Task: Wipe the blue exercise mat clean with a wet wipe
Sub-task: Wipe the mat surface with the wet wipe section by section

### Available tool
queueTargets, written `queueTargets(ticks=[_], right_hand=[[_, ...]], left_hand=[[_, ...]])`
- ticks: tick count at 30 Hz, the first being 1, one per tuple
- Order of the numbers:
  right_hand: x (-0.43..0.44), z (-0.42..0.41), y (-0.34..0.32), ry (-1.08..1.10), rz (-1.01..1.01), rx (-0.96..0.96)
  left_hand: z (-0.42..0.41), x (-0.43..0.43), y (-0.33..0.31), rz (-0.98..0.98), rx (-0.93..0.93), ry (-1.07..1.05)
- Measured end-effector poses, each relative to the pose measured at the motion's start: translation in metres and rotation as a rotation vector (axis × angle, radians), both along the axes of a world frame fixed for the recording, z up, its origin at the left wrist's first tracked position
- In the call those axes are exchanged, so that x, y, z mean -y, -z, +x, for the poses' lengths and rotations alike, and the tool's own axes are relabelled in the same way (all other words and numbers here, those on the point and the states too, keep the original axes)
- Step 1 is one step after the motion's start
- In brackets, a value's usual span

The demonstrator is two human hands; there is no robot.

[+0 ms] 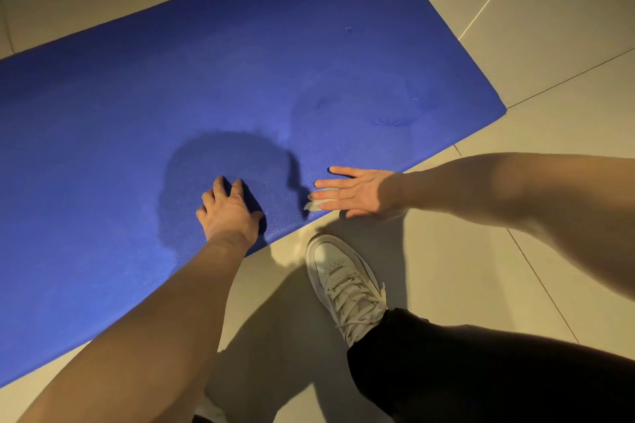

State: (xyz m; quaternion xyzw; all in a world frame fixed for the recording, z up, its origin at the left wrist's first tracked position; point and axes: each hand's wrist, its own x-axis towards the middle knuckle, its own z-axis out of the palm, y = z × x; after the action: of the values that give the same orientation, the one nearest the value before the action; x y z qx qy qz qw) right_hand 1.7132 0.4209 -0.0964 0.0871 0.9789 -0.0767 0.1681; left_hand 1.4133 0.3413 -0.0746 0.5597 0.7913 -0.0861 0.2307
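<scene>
While right hand (354,192) pins the wipe (318,203) flat under straight, close-set fingers at the near edge of the mat (240,62), right of centre, left hand (230,209) braces just left of it. Its fingers are spread and arched, tips pressing the mat, holding nothing. Mat lies flat on the floor (549,120).

Step in hand, as I read it: wiping the near strip. To do it well:
- even pressure, long overlapping strokes, one direction toward the edge so dirt goes off, not round
- left hand holds the mat down so thin foam doesn't creep or bunch
- wipe looks bunched small under the fingertips; opened out, it covers more per pass

Materials: mat is matte blue foam with a fine pebbled grain and a rounded right corner. It has a few small nicks, plus a faint paler swirl beyond the right hand; probably damp trace, can't confirm. Wipe is white, thin, crumpled. Floor is smooth pale tile with dark grout lines. White laced shoe (343,282) sits just off the near edge.
</scene>
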Motion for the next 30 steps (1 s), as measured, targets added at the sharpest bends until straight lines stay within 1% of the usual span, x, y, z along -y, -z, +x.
queueTargets(ticks=[4, 6, 9, 12, 13, 15, 18, 21, 24, 26, 30], right_hand=[[0.001, -0.002, -0.001, -0.007, 0.010, -0.025], [0.008, -0.021, -0.002, -0.049, -0.002, -0.048], [0.026, -0.069, 0.003, -0.114, -0.099, -0.106], [0.036, -0.099, 0.005, -0.147, -0.159, -0.020], [0.034, -0.098, 0.006, -0.134, -0.176, -0.038], [0.028, -0.082, 0.007, -0.090, -0.102, -0.075], [0.015, -0.035, 0.001, -0.041, -0.013, -0.031], [0.002, 0.018, -0.006, 0.057, 0.012, -0.009], [-0.001, 0.058, -0.009, 0.173, 0.057, 0.053], [0.002, 0.064, -0.012, 0.226, 0.064, 0.079], [0.013, 0.041, -0.011, 0.288, 0.087, 0.033]], left_hand=[[-0.001, 0.002, 0.000, 0.005, -0.004, 0.001], [-0.003, 0.003, -0.001, 0.001, -0.005, -0.006], [-0.008, 0.005, -0.002, -0.004, -0.010, -0.007], [-0.015, 0.007, -0.004, -0.011, -0.011, -0.017], [-0.016, 0.007, -0.005, -0.018, -0.011, -0.022], [-0.018, 0.007, -0.007, -0.025, -0.010, -0.027], [-0.016, 0.005, -0.008, -0.003, 0.005, -0.016], [-0.008, 0.000, -0.006, 0.010, 0.016, -0.002], [0.004, -0.005, -0.005, 0.026, 0.041, 0.014], [0.010, -0.007, -0.004, 0.031, 0.048, 0.025], [0.017, -0.011, -0.001, 0.032, 0.048, 0.034]])
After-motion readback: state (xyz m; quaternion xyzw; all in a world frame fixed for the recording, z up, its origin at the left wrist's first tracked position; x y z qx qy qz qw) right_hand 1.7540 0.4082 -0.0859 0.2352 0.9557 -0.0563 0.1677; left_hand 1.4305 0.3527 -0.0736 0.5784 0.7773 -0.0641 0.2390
